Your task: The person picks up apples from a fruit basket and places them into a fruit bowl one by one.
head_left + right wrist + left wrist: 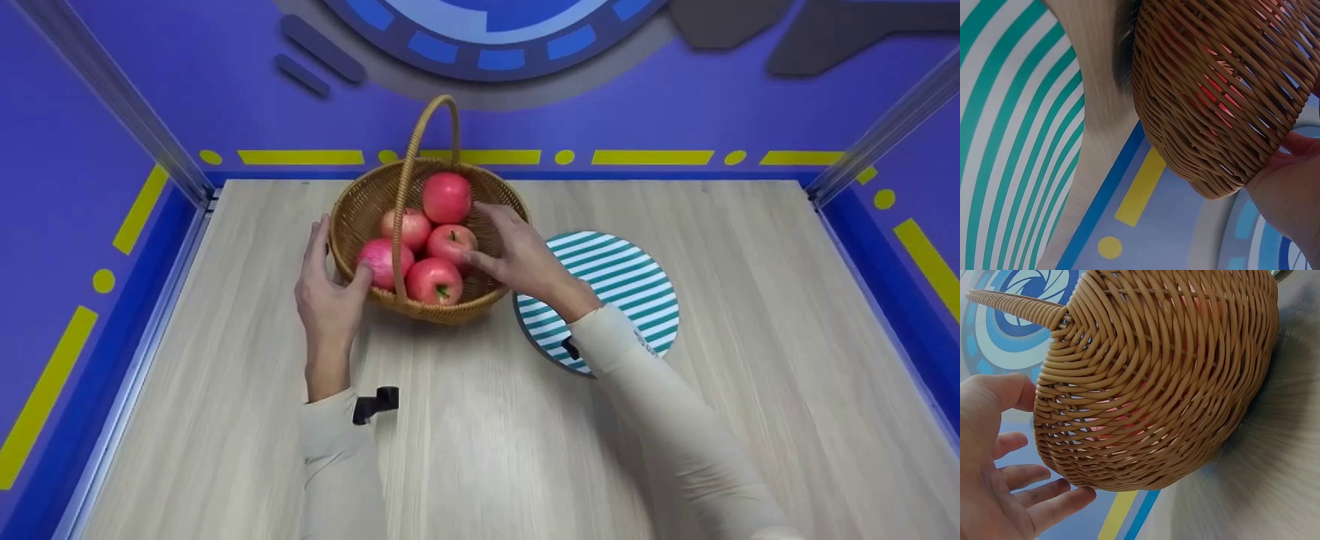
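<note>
The basket (360,206) is round, woven of tan wicker in tight ribbed coils, with a tall arched handle (420,142) of wrapped cane. It sits on the table (750,420) towards the back wall, and holds five smooth, glossy red-pink apples (434,280), one piled on top of the others. The left hand (326,296) rests against the basket's left side, fingers straight and loosely spread along the weave, thumb lying over the rim beside an apple. The right hand (517,259) reaches over the basket's right rim, fingers relaxed and extended among the apples; whether it grips one cannot be told. Just right of the basket lies a flat round plate (637,277) striped teal and white, partly under the right sleeve (660,405). The table is pale wood-grain laminate. Purple walls (67,150) around it carry yellow dashes and dots, with a blue ring motif (495,37) behind the basket.
</note>
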`<move>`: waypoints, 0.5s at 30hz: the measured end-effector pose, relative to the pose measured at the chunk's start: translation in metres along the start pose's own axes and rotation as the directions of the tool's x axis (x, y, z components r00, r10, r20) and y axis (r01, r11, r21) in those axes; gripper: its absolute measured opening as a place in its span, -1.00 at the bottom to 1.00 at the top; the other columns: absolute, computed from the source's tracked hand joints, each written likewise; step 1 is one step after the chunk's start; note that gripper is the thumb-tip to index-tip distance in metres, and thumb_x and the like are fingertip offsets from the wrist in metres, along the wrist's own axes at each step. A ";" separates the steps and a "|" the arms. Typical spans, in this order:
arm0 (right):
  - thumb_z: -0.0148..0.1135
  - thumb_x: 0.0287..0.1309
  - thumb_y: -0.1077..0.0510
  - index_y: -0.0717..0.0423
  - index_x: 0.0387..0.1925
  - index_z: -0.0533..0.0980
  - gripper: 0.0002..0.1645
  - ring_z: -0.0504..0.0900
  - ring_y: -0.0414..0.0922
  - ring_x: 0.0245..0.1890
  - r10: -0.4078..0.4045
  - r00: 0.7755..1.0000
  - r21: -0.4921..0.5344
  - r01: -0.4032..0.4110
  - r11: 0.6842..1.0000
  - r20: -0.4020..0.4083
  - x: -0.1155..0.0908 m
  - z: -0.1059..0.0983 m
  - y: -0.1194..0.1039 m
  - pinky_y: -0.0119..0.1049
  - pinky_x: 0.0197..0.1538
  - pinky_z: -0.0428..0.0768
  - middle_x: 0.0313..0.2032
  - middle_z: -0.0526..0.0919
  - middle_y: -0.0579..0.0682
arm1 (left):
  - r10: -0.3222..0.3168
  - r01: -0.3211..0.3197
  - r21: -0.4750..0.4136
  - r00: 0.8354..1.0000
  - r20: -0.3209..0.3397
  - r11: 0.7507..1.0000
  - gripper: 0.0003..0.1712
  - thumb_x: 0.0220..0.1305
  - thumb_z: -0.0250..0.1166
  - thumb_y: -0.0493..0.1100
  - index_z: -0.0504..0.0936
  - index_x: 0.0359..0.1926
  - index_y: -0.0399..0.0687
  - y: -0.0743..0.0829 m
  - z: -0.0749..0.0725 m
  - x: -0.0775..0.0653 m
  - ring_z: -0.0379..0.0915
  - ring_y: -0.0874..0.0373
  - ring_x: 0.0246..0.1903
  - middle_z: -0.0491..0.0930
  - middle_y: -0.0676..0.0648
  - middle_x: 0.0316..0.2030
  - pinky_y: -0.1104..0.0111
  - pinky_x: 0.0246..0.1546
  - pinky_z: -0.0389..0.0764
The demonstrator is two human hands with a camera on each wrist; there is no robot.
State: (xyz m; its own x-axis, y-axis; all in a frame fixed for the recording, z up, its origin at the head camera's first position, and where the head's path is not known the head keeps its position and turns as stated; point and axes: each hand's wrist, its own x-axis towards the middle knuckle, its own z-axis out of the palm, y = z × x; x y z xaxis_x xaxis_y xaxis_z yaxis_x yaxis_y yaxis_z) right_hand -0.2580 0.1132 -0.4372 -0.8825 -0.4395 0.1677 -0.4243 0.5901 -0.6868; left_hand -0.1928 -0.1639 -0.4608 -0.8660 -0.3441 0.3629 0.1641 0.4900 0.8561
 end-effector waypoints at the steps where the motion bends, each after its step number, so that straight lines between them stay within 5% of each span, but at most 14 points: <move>1: 0.43 0.38 -0.03 0.11 0.61 0.24 -0.08 0.33 -0.04 0.49 0.002 1.000 0.000 -0.002 1.000 0.000 0.000 0.000 0.000 -0.05 0.46 0.41 0.51 0.34 0.06 | -0.003 0.003 -0.010 1.000 0.001 1.000 -0.12 0.25 0.38 -0.26 0.37 0.60 -0.05 0.000 0.000 0.000 0.24 -0.03 0.51 0.26 -0.16 0.58 0.10 0.52 0.23; 15: 0.43 0.38 -0.03 0.11 0.59 0.27 -0.10 0.36 -0.02 0.47 0.033 0.999 -0.042 -0.031 0.999 0.043 0.004 0.000 -0.002 -0.07 0.46 0.41 0.50 0.34 0.07 | -0.063 0.065 -0.073 0.997 0.032 0.995 -0.15 0.28 0.34 -0.35 0.36 0.59 -0.10 -0.006 0.001 -0.001 0.21 -0.06 0.52 0.25 -0.18 0.58 0.07 0.49 0.27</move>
State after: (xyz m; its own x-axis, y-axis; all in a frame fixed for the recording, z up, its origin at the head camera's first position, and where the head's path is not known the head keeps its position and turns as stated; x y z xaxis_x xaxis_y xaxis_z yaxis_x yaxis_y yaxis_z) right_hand -0.2607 0.1105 -0.4351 -0.8865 -0.4486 0.1139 -0.4045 0.6314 -0.6616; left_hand -0.1936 -0.1658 -0.4666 -0.8894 -0.3483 0.2961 0.1411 0.4070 0.9025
